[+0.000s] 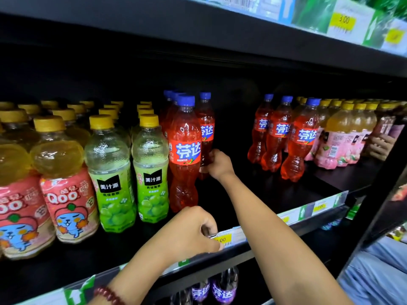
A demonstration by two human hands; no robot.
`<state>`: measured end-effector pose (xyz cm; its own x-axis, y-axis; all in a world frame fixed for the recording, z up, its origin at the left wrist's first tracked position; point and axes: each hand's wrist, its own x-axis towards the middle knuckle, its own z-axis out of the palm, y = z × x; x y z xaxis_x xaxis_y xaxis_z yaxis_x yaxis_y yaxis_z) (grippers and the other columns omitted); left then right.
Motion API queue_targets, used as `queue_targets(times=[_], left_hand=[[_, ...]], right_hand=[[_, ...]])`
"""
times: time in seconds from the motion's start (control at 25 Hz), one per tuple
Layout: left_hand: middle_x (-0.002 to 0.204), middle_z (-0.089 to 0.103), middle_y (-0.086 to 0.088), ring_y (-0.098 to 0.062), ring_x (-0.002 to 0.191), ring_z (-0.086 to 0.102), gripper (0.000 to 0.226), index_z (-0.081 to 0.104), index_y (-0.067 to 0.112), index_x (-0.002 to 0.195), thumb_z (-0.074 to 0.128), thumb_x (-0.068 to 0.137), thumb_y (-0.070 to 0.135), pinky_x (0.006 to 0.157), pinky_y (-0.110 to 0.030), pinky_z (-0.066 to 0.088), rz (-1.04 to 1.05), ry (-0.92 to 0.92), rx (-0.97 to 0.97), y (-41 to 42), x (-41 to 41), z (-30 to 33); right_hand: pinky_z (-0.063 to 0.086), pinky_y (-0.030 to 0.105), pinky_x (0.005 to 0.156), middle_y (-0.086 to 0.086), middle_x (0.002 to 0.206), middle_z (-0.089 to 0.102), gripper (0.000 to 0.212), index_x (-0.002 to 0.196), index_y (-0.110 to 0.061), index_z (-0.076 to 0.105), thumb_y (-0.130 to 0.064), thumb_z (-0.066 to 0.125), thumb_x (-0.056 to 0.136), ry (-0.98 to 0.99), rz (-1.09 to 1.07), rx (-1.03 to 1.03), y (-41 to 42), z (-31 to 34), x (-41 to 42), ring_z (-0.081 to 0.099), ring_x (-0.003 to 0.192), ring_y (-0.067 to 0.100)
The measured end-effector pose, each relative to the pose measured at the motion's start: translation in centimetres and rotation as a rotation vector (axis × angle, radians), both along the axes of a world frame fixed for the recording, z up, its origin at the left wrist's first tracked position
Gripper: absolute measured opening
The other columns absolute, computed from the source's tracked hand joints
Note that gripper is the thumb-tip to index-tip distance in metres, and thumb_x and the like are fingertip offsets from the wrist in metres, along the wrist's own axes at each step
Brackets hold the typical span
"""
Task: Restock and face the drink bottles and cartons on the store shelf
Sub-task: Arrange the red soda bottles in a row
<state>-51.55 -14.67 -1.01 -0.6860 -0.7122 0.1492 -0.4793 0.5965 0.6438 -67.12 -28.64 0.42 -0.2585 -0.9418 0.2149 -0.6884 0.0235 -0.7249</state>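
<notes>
From the head camera, the right hand (217,162) reaches deep into the black shelf (275,190) with its fingers wrapped around the lower body of a red soda bottle (206,133) with a blue cap, which stands upright just behind and to the right of the front red bottle (184,155) in the same row. The left hand (191,230) sits at the shelf's front edge, fingers curled, fingertips on the price strip (229,237) beside a yellow tag; whether it pinches the strip or only rests there cannot be told. A red bead bracelet (109,294) circles that wrist.

Left of the red row stand green grape juice bottles (130,172) with yellow caps, then pink-labelled bottles (44,179) of yellow drink. Across a bare gap on the shelf, three more red sodas (284,137) stand in a slanted line, with pink peach bottles (343,137) beside them. Purple soda bottles (215,289) show on the shelf below
</notes>
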Motion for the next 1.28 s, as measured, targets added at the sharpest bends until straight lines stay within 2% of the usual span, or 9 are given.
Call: queue_targets(times=[0.2, 0.4, 0.52, 0.64, 0.76, 0.88, 1.0, 1.12, 1.28], left_hand=[[0.059, 0.056, 0.005, 0.001, 0.053, 0.047, 0.012, 0.069, 0.008, 0.072, 0.073, 0.075, 0.019, 0.055, -0.018, 0.037, 0.039, -0.062, -0.073, 0.6, -0.6, 0.4], [0.078, 0.066, -0.001, -0.019, 0.076, 0.062, 0.024, 0.063, 0.019, 0.074, 0.066, 0.08, 0.042, 0.061, -0.026, 0.04, 0.102, -0.207, -0.242, 1.3, -4.6, 1.1], [0.067, 0.056, 0.001, -0.018, 0.066, 0.053, 0.028, 0.057, 0.02, 0.065, 0.064, 0.086, 0.036, 0.058, -0.026, 0.036, 0.043, -0.181, -0.193, 0.5, -6.9, 0.9], [0.064, 0.054, 0.002, -0.016, 0.059, 0.05, 0.034, 0.053, 0.023, 0.058, 0.063, 0.088, 0.035, 0.058, -0.03, 0.041, 0.027, -0.148, -0.144, -0.5, -7.5, 0.1], [0.067, 0.056, 0.004, -0.012, 0.058, 0.049, 0.035, 0.052, 0.025, 0.057, 0.062, 0.088, 0.038, 0.059, -0.029, 0.043, 0.039, -0.139, -0.155, -0.6, -7.5, -0.3], [0.066, 0.057, 0.005, -0.013, 0.059, 0.052, 0.033, 0.053, 0.026, 0.057, 0.065, 0.086, 0.038, 0.059, -0.028, 0.045, 0.057, -0.134, -0.135, -0.8, -7.8, -0.4], [0.073, 0.066, 0.001, -0.019, 0.069, 0.063, 0.031, 0.055, 0.028, 0.057, 0.067, 0.084, 0.036, 0.067, -0.034, 0.053, 0.083, -0.123, -0.091, -1.0, -7.9, -0.6], [0.079, 0.068, -0.001, -0.018, 0.073, 0.064, 0.03, 0.055, 0.029, 0.057, 0.066, 0.084, 0.036, 0.07, -0.034, 0.053, 0.091, -0.132, -0.083, -1.1, -7.9, -0.5], [0.079, 0.068, -0.003, -0.017, 0.067, 0.061, 0.029, 0.056, 0.028, 0.06, 0.065, 0.086, 0.035, 0.065, -0.03, 0.051, 0.085, -0.14, -0.06, -0.9, -7.8, -0.4]], right_hand=[[0.039, 0.023, 0.087, 0.015, 0.126, 0.059, 0.063, 0.127, 0.0, 0.051, -0.024, 0.078, 0.076, -0.049, -0.012, -0.034, 2.7, 0.8, -1.7, 0.056, 0.116, 0.027], [0.043, 0.032, 0.085, 0.016, 0.111, 0.066, 0.042, 0.111, -0.001, 0.058, -0.025, 0.074, 0.08, 0.023, -0.308, -0.218, 7.2, 1.8, -9.2, 0.06, 0.107, 0.031], [0.044, 0.038, 0.08, 0.02, 0.108, 0.065, 0.043, 0.107, 0.0, 0.054, -0.026, 0.073, 0.079, 0.068, -0.509, -0.263, 8.6, 1.6, -13.2, 0.06, 0.103, 0.036], [0.046, 0.044, 0.088, 0.024, 0.118, 0.058, 0.059, 0.115, 0.003, 0.047, -0.029, 0.077, 0.076, 0.015, -0.638, -0.243, 7.9, 1.6, -16.4, 0.057, 0.109, 0.039], [0.048, 0.045, 0.092, 0.024, 0.119, 0.058, 0.067, 0.117, 0.004, 0.049, -0.025, 0.084, 0.067, -0.064, -0.601, -0.213, 6.1, 1.1, -18.9, 0.059, 0.109, 0.037], [0.052, 0.048, 0.088, 0.02, 0.111, 0.065, 0.069, 0.114, -0.002, 0.053, -0.018, 0.086, 0.056, -0.288, -0.515, -0.194, 3.5, -0.8, -21.5, 0.064, 0.101, 0.035], [0.054, 0.052, 0.084, 0.018, 0.104, 0.068, 0.077, 0.107, -0.007, 0.058, -0.028, 0.082, 0.037, -0.412, -0.483, -0.212, 1.1, -3.1, -24.5, 0.067, 0.095, 0.036], [0.053, 0.047, 0.077, 0.014, 0.092, 0.067, 0.028, 0.081, -0.011, 0.062, -0.003, 0.081, 0.062, -0.6, -0.391, -0.215, 4.3, -0.8, -20.3, 0.064, 0.079, 0.029], [0.052, 0.03, 0.053, 0.013, 0.082, 0.065, 0.023, 0.077, -0.009, 0.062, 0.011, 0.072, 0.07, -0.641, -0.239, -0.164, 6.3, 0.3, -17.5, 0.06, 0.055, 0.018]])
